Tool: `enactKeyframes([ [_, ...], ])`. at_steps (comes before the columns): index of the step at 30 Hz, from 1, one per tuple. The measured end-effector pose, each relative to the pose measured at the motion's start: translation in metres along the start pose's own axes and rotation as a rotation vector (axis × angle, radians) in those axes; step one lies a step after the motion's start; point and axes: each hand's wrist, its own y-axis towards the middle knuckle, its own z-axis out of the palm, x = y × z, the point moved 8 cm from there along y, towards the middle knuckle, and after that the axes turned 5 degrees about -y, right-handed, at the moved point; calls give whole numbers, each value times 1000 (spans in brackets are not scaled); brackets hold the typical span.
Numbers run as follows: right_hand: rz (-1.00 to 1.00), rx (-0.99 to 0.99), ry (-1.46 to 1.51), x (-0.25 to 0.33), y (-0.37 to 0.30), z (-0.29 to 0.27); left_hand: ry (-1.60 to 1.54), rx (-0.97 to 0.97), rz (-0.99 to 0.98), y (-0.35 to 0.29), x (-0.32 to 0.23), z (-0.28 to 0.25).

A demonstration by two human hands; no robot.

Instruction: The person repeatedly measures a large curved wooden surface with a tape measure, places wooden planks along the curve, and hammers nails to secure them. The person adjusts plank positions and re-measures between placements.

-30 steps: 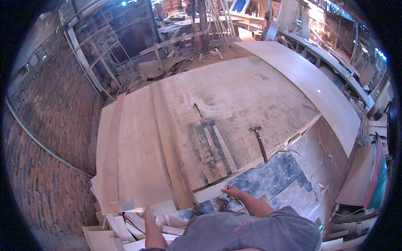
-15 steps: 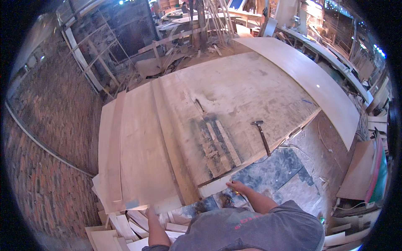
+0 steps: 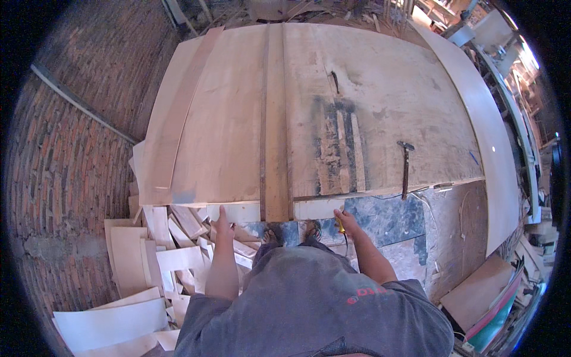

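Observation:
I stand at the near edge of a large plywood sheet (image 3: 369, 89) lying flat in front of me. My left hand (image 3: 222, 222) is at the sheet's near edge, fingers together and pointing up, touching a pale strip of wood (image 3: 241, 211). My right hand (image 3: 345, 221) is shut on a small yellow-handled tool (image 3: 339, 225) held against the same edge. A long narrow plank (image 3: 275, 119) runs away from me down the middle of the sheet, ending between my hands. My feet (image 3: 291, 233) show just below the edge.
A hammer (image 3: 405, 166) lies on the sheet to the right of my right hand. Loose offcuts of wood (image 3: 160, 238) are piled on the floor at my left, beside a brick wall (image 3: 65, 154). A curved board (image 3: 488, 131) and shelves stand to the right.
The view has swung left and closer, so the plywood sheet now lies square ahead. My right hand has risen to the sheet's edge, and my left hand has come up from the offcuts.

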Motion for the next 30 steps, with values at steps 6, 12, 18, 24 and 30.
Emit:
enactKeyframes([
  [6,40,-23,-70,-6,-2,-17,72,-89,3,-48,-11,34],
  [12,68,-8,-164,21,10,5,112,-67,-40,-39,-32,14],
  [18,92,118,-428,30,30,12,185,-9,3,-34,-41,3],
  [24,36,264,-362,13,47,42,258,-219,-25,-11,-56,-9],
  [30,149,240,-481,77,7,109,143,-199,-44,24,-104,-58],
])
